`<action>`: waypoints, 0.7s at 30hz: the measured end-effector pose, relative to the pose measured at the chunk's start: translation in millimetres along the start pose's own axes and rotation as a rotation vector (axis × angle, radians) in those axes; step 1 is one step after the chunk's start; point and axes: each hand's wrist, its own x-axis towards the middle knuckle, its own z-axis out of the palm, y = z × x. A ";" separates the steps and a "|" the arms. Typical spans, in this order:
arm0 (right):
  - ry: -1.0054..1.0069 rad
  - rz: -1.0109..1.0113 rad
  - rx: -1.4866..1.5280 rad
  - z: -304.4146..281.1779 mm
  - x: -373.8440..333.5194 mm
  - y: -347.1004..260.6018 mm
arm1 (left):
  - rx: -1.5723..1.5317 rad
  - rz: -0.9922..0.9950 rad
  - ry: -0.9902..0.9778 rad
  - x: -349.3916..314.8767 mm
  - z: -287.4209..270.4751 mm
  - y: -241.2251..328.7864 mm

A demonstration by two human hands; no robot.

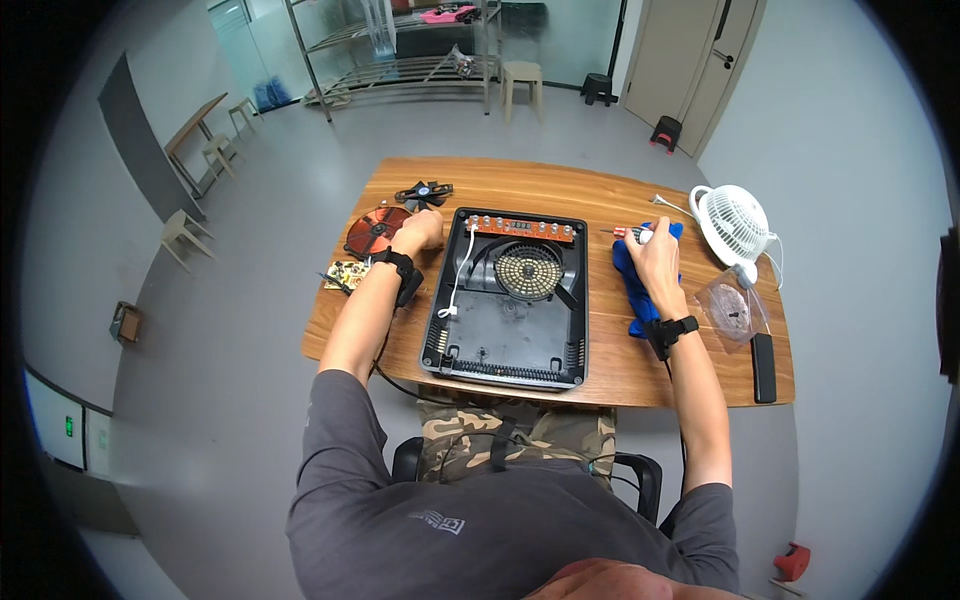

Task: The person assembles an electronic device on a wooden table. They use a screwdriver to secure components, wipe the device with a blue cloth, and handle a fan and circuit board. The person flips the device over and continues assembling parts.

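Observation:
My left hand (424, 232) is closed at the table's left side, between a copper induction coil (372, 232) and an open black induction cooker housing (505, 345). Its fingers are curled just below a small black fan (428, 192); what they hold, if anything, is hidden. My right hand (655, 258) grips a screwdriver (622, 232) with a red and white handle, its thin tip pointing left toward the housing. Beneath that hand lies a blue cloth (634, 295). Inside the housing are an orange button board (520, 229), a round speckled grille (527, 272) and a white cable (459, 275).
A yellowish circuit board (347, 275) lies below the coil. On the right stand a white desk fan (735, 222), a clear plastic bag (730, 308) and a black oblong box (764, 368). A metal shelf rack (400, 70) and stools (522, 75) are beyond the wooden table (600, 375).

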 end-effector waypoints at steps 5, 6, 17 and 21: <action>0.008 0.031 0.001 5.1 -11.6 1.8 | 0.034 -0.038 -0.049 -1.2 2.1 -2.3; 0.003 0.037 0.011 6.5 -13.5 0.4 | 0.047 -0.039 -0.048 -1.5 2.3 -3.9; -0.029 0.029 0.017 27.1 -39.3 0.8 | 0.008 0.004 0.008 -15.5 -3.9 -9.8; -0.084 0.004 -0.018 30.0 -49.0 -6.3 | -0.107 0.061 0.145 -21.8 -3.1 -33.1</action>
